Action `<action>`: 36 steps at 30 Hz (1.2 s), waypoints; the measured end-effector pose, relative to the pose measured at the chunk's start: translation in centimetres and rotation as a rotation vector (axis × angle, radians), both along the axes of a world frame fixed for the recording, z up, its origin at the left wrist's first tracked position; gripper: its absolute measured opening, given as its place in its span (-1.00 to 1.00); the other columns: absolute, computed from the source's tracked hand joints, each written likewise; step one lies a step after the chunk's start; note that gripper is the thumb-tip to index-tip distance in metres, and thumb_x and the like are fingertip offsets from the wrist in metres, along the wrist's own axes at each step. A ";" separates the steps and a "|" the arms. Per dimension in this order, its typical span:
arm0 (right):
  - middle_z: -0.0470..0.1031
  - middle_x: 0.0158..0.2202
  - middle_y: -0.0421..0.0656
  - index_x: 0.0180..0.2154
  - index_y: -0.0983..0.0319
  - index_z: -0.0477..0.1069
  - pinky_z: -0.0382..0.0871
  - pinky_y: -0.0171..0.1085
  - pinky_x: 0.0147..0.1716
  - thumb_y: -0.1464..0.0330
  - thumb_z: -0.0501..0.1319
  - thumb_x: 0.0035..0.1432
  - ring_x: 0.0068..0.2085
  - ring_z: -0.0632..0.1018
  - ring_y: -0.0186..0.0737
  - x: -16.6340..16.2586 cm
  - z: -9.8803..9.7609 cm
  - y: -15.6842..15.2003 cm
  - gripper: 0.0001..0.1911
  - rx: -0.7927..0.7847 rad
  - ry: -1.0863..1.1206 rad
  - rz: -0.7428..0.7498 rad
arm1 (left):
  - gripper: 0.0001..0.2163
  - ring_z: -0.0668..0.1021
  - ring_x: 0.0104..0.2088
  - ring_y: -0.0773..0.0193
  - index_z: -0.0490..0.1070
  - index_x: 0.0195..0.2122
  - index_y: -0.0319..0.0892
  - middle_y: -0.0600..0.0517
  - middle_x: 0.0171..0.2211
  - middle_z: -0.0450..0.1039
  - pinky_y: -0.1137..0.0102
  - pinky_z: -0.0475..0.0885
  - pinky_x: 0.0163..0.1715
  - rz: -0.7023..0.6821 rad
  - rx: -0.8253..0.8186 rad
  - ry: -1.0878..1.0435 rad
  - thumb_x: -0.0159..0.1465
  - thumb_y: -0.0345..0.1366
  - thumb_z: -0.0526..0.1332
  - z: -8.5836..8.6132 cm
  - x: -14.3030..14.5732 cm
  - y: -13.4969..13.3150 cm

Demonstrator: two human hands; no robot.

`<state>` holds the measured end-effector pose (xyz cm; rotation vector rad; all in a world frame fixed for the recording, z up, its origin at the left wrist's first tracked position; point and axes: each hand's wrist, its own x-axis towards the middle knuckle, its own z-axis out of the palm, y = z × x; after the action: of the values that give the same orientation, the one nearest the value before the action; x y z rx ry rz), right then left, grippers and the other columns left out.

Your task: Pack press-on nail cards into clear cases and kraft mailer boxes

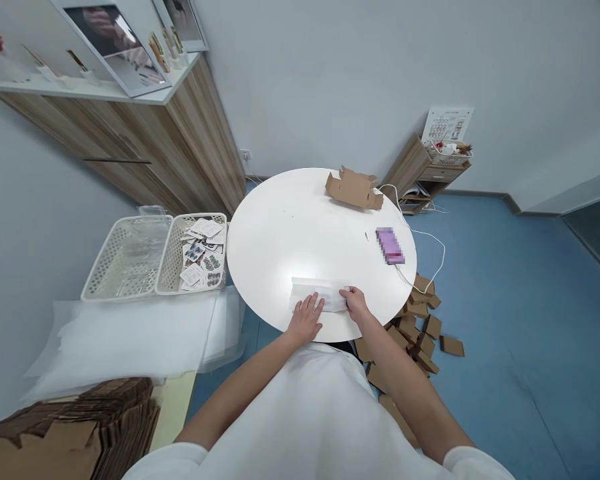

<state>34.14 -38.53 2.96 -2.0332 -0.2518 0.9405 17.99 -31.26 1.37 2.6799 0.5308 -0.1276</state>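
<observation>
A folded white, translucent wrapping sheet (325, 287) lies near the front edge of the round white table (290, 220). My left hand (307, 319) rests on its left part with the fingers stretched and spread. At the right end, my right hand (355, 303) pinches the sheet between thumb and fingers. Whatever may be inside the folds cannot be made out. Toward the back of the table lies an unfolded brown cardboard box (355, 189).
A purple phone-like object (390, 246) with a white cable lies at the table's right. To the left stand a basket of printed cards (203, 253), another basket (125, 260), white sheets (145, 333) and stacked flat cardboard (80, 433). Small brown boxes (420, 333) litter the floor at right.
</observation>
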 end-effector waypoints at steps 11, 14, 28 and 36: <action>0.34 -0.21 -0.07 -0.16 0.19 0.35 0.33 -0.20 -0.22 0.36 0.12 -0.05 -0.19 0.42 -0.15 -2.7 -0.5 1.0 -0.67 -0.081 -0.453 0.343 | -0.41 0.00 0.18 -0.11 -0.08 0.15 -0.15 -0.23 0.21 -0.16 -0.01 0.05 0.01 0.503 -0.131 0.033 0.13 -0.09 0.05 0.0 -2.8 0.8; 0.25 -0.14 -0.03 -0.07 0.18 0.29 0.33 -0.22 -0.25 0.34 0.04 0.04 -0.12 0.37 -0.12 -4.1 -1.3 0.9 -0.64 -0.144 -0.664 0.377 | -0.41 0.12 0.15 -0.04 -0.12 0.15 -0.21 -0.27 0.16 -0.04 0.10 0.19 -0.04 0.776 -0.327 -0.004 0.15 -0.07 0.02 -0.7 -3.5 1.2; 0.34 -0.22 -0.11 -0.02 0.17 0.25 0.22 -0.23 -0.18 0.27 0.01 0.12 -0.19 0.38 -0.20 -4.7 -2.3 0.5 -0.64 -0.090 -0.641 0.443 | -0.78 0.48 -0.38 0.29 0.36 -0.31 -0.23 -0.03 -0.35 0.44 0.44 0.35 -0.44 0.936 -0.819 -0.087 0.09 -0.20 0.12 0.3 -1.4 4.1; 0.35 -0.47 -0.25 -0.09 0.18 0.27 0.19 -0.34 -0.41 0.45 0.09 -0.07 -0.41 0.38 -0.31 -4.8 -1.9 1.4 -0.58 -0.046 -0.393 0.454 | -0.91 0.37 -0.54 0.36 0.39 -0.47 -0.19 0.12 -0.63 0.28 0.45 0.27 -0.47 0.562 -0.545 -0.143 0.05 -0.36 0.10 1.3 0.4 1.9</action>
<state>29.36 -37.18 1.06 -2.2382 -0.9432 0.8020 18.39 -29.33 2.72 1.9203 1.0108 0.0722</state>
